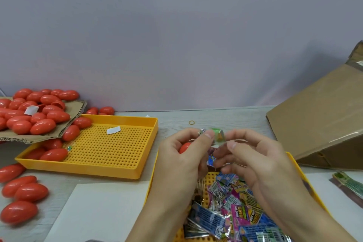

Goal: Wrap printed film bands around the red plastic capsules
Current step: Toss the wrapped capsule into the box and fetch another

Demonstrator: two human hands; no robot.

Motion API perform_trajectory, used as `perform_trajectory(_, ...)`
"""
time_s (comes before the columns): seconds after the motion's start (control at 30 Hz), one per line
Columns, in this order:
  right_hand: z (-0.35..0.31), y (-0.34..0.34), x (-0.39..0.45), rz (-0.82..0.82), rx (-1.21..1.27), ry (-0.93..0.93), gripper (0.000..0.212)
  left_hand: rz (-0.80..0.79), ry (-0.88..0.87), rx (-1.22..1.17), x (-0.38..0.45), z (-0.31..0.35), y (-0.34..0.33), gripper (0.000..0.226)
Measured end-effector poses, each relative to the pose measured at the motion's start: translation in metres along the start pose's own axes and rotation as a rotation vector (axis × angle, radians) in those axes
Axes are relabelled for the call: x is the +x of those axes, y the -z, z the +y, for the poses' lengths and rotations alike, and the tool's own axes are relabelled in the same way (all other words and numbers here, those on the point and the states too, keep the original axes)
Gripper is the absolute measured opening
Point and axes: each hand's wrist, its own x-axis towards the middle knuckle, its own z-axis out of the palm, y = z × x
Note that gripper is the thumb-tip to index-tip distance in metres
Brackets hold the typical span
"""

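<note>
Left fingers and right fingers pinch opposite edges of a film band, likely spreading it open so it slips on. Left hand also curls round a red capsule, tucked in the palm, ready for the band. Right hand holds only film. Both work above the near tray of loose bands, close to supply. Bare capsules are heaped on cardboard, spilling into the far tray.
</note>
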Motion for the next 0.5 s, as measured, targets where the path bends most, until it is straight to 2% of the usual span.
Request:
perform_trajectory(0.1, -0.001, 0.001, 0.001, -0.052, 0.14, -0.053, 0.031, -0.09, 0.021, -0.035, 0.0, 0.0, 0.001, 0.032)
perform_trajectory(0.33, -0.006, 0.005, -0.001, -0.173, 0.15, -0.196, 0.042, -0.248, 0.067, -0.037, -0.002, 0.0, 0.004, 0.035)
perform_trajectory(0.43, -0.01, 0.005, -0.002, -0.195, 0.273, -0.264, 0.037, -0.27, 0.073, -0.05, -0.003, 0.002, 0.004, 0.039)
perform_trajectory(0.5, -0.013, 0.006, -0.004, -0.22, 0.358, -0.304, 0.029, -0.265, 0.087, -0.057, -0.003, 0.004, 0.003, 0.052)
